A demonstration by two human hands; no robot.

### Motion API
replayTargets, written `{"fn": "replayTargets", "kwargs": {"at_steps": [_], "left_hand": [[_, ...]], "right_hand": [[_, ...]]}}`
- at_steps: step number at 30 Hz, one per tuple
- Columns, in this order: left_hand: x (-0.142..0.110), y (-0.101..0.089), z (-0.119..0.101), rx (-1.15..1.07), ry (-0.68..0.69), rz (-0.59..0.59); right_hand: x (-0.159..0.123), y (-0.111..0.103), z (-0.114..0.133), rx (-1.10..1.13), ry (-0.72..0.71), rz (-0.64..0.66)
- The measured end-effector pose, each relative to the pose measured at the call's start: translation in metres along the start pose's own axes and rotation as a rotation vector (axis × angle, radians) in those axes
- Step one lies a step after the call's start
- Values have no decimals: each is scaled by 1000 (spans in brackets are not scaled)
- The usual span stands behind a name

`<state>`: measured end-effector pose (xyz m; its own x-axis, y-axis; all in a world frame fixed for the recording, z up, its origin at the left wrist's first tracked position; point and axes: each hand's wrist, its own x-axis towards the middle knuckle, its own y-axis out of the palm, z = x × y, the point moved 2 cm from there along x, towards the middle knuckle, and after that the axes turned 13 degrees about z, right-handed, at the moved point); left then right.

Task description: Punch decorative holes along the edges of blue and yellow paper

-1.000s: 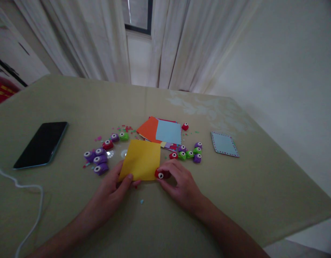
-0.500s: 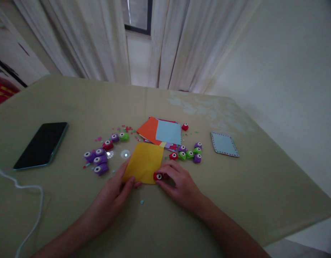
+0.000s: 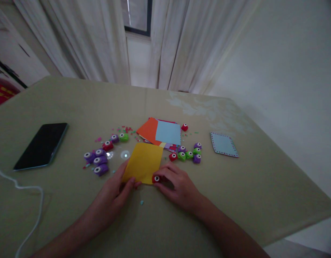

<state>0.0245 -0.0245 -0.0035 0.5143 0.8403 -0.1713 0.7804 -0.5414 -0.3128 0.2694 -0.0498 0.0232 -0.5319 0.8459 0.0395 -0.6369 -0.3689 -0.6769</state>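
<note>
My left hand (image 3: pixel 118 190) pinches a square of yellow paper (image 3: pixel 144 161) by its lower left edge, thumb on top. At the paper's lower right corner, a small red craft punch (image 3: pixel 156 178) with a white round top is held between the thumb and fingers of my right hand (image 3: pixel 178 182). The punch overlaps the paper's edge; whether the paper is in its slot I cannot tell. Behind the yellow sheet lies a pile of coloured paper, with an orange sheet (image 3: pixel 148 129) and a light blue sheet (image 3: pixel 168 132) on top.
Several purple punches (image 3: pixel 100 169), a red punch (image 3: pixel 107 145) and a green punch (image 3: pixel 124 137) stand left, among confetti (image 3: pixel 127 129). More green punches (image 3: pixel 181 156) stand right. A blue card with punched edges (image 3: pixel 224 144), a tablet (image 3: pixel 42 146) and a white cable (image 3: pixel 41 195) lie farther out.
My right hand and the red punch have shifted slightly left and down along the paper's lower right corner. My left hand keeps its hold on the yellow paper.
</note>
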Motion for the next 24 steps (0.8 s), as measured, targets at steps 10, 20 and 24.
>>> {"fn": "replayTargets", "kwargs": {"at_steps": [10, 20, 24], "left_hand": [[1, -2, -4, 16, -9, 15], [1, -2, -7, -18, 10, 11], [2, -1, -8, -36, 1, 9]], "right_hand": [[1, 0, 2, -2, 1, 4], [0, -2, 4, 3, 4, 8], [0, -1, 3, -3, -8, 2]]}}
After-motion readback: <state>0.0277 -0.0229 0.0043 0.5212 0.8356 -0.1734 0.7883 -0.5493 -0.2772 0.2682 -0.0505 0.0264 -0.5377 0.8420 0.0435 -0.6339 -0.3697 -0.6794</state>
